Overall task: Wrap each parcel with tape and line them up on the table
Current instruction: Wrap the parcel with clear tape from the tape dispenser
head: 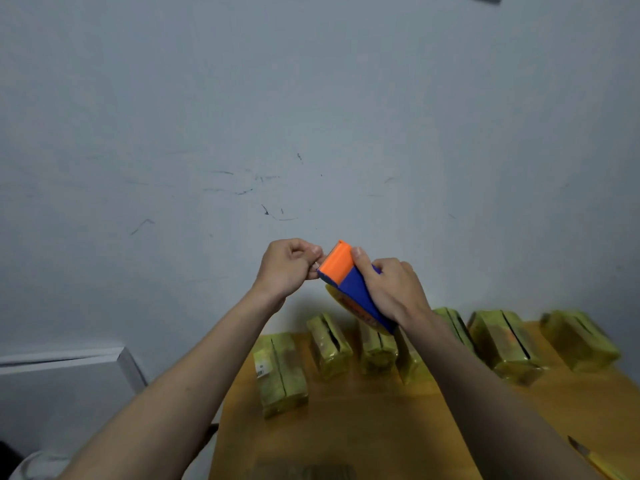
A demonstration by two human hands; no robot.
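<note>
No brand or writing can be read anywhere; the only label is a small white sticker (260, 369) on the end of the leftmost parcel (282, 374), and its print is too blurred to make out. Six yellowish tape-wrapped parcels stand in a rough row along the far edge of the wooden table (363, 427), against the grey scuffed wall (311, 116), one of them mostly hidden behind the right forearm. A seventh dark, blurred block (304, 472) sits at the near table edge.

Both hands are raised above that row. The right hand (391, 289) grips the blue-and-orange tape dispenser (346, 280), thumb laid along the orange head, with the yellowish tape roll (360, 311) showing beneath the palm. The left hand (291, 266) is curled just beside the orange end, its fingertips pinching at the tape's edge there. A yellow-handled knife (597, 462) lies on the table at the right.
</note>
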